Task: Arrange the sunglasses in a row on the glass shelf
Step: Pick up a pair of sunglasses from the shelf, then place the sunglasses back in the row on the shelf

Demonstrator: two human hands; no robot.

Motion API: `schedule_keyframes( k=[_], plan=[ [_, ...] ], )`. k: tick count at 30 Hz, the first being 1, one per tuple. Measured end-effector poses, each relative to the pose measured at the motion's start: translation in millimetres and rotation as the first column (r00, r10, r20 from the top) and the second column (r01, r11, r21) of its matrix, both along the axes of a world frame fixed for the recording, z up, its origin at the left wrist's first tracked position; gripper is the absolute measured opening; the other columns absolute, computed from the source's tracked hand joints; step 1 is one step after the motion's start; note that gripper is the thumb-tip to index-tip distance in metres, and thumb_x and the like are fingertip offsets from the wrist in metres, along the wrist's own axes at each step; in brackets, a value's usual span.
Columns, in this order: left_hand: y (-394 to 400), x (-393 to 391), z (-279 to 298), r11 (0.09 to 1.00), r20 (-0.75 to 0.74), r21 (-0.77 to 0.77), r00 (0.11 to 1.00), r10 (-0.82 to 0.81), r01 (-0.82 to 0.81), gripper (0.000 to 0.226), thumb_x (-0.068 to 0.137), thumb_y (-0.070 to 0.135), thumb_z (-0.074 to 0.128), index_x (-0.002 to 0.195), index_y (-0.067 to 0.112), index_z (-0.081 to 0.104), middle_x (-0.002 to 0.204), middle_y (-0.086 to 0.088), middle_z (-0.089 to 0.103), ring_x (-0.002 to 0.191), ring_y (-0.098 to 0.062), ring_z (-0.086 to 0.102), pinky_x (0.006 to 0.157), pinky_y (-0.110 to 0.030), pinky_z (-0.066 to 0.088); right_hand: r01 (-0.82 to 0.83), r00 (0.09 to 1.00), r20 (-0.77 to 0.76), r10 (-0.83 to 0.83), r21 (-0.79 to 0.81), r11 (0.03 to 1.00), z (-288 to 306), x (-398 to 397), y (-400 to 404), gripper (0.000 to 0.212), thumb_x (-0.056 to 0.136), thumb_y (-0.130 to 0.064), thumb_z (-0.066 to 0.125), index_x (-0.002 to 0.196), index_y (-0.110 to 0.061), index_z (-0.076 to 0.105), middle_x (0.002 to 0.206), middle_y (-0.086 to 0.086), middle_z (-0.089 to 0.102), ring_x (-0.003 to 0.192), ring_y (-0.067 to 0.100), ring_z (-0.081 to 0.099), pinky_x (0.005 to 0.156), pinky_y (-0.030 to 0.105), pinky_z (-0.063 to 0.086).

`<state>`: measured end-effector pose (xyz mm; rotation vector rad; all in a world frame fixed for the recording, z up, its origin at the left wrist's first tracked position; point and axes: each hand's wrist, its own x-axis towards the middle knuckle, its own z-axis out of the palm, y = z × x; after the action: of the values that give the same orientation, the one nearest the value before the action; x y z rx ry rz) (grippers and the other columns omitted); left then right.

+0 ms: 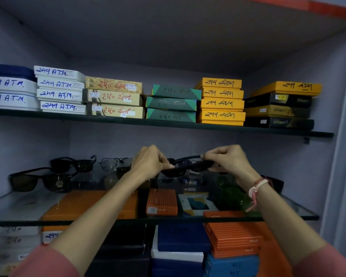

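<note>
A black pair of sunglasses [188,164] is held just above the glass shelf [24,204], near its back middle. My left hand [150,162] grips its left end and my right hand [227,159] grips its right end. On the shelf to the left lie a dark brown-lensed pair [38,181], a black pair [74,164] behind it, and a thin wire-framed pair [112,163]. Part of another dark pair [276,182] shows behind my right wrist.
The upper shelf [168,123] carries stacks of labelled boxes: white [60,94], beige [116,98], green [172,104], yellow [221,102], black [280,110]. Orange [234,238], blue and black boxes sit under the glass. The cabinet's side walls close in left and right.
</note>
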<state>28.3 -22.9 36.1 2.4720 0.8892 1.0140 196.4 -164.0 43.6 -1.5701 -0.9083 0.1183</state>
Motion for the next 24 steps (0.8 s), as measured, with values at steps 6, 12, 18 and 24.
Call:
schedule_keyframes(
  k=[6, 12, 18, 24],
  plan=[
    [-8.9, 14.2, 3.4, 0.997, -0.064, 0.08, 0.998, 0.019, -0.014, 0.03, 0.073, 0.042, 0.078, 0.092, 0.019, 0.081, 0.099, -0.002, 0.078, 0.094, -0.02, 0.069, 0.081, -0.038, 0.058, 0.065, 0.963, 0.27, 0.012, -0.275, 0.959, 16.2, 25.4, -21.0, 0.017, 0.064, -0.024, 0.089, 0.076, -0.013, 0.083, 0.074, -0.001, 0.08, 0.062, 0.012, 0.075, 0.058, 0.017, 0.06],
    [-14.8, 32.4, 9.7, 0.992, -0.075, 0.105, 0.994, 0.078, -0.07, 0.027, 0.076, 0.041, 0.077, 0.088, 0.018, 0.082, 0.095, -0.002, 0.079, 0.09, -0.022, 0.069, 0.074, -0.034, 0.054, 0.308, 0.829, 0.537, -0.153, -0.21, 0.928, 13.5, 35.4, -21.7, 0.014, 0.071, -0.028, 0.084, 0.071, -0.013, 0.082, 0.066, 0.006, 0.077, 0.061, 0.019, 0.074, 0.071, 0.036, 0.063],
    [-9.0, 55.0, 13.5, 0.978, -0.055, -0.006, 0.977, 0.208, -0.209, 0.036, 0.08, 0.025, 0.069, 0.051, 0.011, 0.051, 0.06, -0.003, 0.062, 0.054, -0.02, 0.055, 0.048, -0.025, 0.036, 0.415, 0.828, 0.502, -0.248, -0.252, 0.874, 10.7, 51.9, -14.7, 0.031, 0.071, -0.025, 0.072, 0.049, -0.01, 0.056, 0.054, 0.008, 0.063, 0.056, 0.029, 0.061, 0.06, 0.033, 0.052],
    [-5.6, 79.1, 5.4, 0.971, -0.154, -0.122, 0.97, 0.187, -0.207, 0.044, 0.082, 0.024, 0.066, 0.049, 0.014, 0.038, 0.047, 0.002, 0.039, 0.045, -0.016, 0.041, 0.049, -0.027, 0.035, 0.362, 0.868, 0.471, -0.156, -0.387, 0.848, 2.0, 76.2, -8.5, 0.034, 0.069, -0.029, 0.08, 0.051, -0.014, 0.054, 0.052, 0.002, 0.056, 0.053, 0.019, 0.056, 0.051, 0.025, 0.043]
  ],
)
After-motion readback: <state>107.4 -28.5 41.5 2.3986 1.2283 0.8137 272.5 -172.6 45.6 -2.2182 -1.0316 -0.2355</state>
